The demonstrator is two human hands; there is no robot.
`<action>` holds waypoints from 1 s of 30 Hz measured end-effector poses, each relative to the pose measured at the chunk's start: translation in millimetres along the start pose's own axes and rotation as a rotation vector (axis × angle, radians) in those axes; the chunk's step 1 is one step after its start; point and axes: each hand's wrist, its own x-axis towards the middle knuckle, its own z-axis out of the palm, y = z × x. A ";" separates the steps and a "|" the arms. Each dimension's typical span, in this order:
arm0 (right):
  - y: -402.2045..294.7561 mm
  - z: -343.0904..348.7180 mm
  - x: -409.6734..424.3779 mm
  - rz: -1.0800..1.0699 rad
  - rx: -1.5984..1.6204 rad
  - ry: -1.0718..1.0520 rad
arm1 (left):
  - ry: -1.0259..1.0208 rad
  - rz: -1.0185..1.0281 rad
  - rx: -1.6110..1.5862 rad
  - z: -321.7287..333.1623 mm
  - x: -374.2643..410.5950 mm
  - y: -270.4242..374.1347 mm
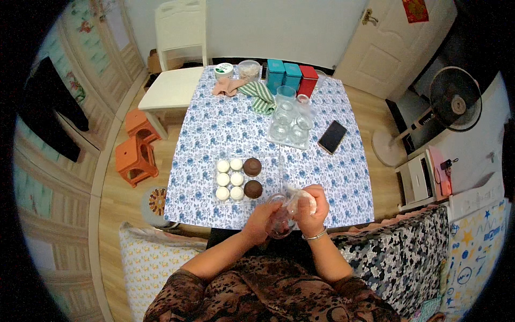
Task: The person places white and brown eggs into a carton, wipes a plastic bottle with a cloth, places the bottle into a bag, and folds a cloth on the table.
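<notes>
Near the table's front edge, my left hand [259, 221] holds a clear glass or plastic cup [280, 225], tilted. My right hand [314, 211] grips a crumpled whitish cloth or tissue [304, 201] against the cup's right side. Left of centre on the floral tablecloth [193, 161] lies a clear tray [269, 159] with several white-topped round pieces [223, 179] and two brown ones [252, 166]. Farther back, several clear cups [298, 133] stand on a white tray [281, 142].
A black phone [332, 137] lies at right. Behind stand teal tins [275, 74], a red tin [307, 80], a lidded tub [223, 71] and a clear tub [249, 71], with a green striped cloth [261, 98] and a pink cloth [227, 87] before them. A white chair [173, 88] adjoins the table.
</notes>
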 end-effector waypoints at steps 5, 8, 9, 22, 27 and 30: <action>-7.6 1.4 -4.1 0.064 0.067 0.080 | -0.085 -0.415 -0.552 3.2 4.7 2.7; -11.6 3.4 -3.8 -0.091 0.140 0.084 | -0.485 -0.381 -0.768 -7.3 2.6 -14.4; -13.1 3.0 -4.1 -0.077 0.124 0.048 | -0.563 -0.378 -0.838 -7.3 3.4 -16.8; -20.6 -9.8 12.5 -0.170 -0.308 -0.014 | -0.013 0.382 0.855 20.8 -16.4 3.5; -24.3 -8.3 12.1 0.016 -0.111 -0.125 | -0.278 -0.022 0.222 8.6 -10.5 -3.6; -32.5 -12.6 11.7 0.343 0.045 -0.201 | -0.406 -0.233 -0.070 -3.3 -6.9 1.2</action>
